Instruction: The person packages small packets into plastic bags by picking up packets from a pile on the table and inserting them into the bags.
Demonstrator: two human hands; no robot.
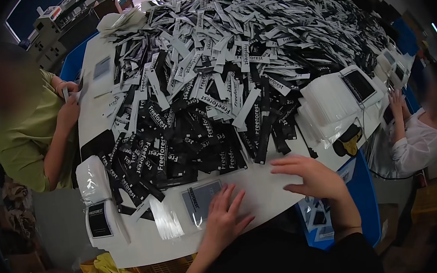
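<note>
My left hand [225, 217] lies with fingers stretched and spread over the right part of a clear plastic bag [168, 217] printed with a grey "Freeforest" panel. The bag is flat on the white table near its front edge. To the right, my right hand [312, 177] hovers by the table's front edge, fingers apart and holding nothing. Just beyond both hands begins a big heap of black and white "Freeforest" stick packets [195, 117]. Some black packets [180, 177] lie right behind the bag.
Banded stacks of clear bags stand at left [91, 185] and right [326, 107]. A yellow-and-black object [350, 142] sits at the right edge. Below hangs a blue bin [366, 201] holding bags. Co-workers are at the left [29, 133] and right [421, 140].
</note>
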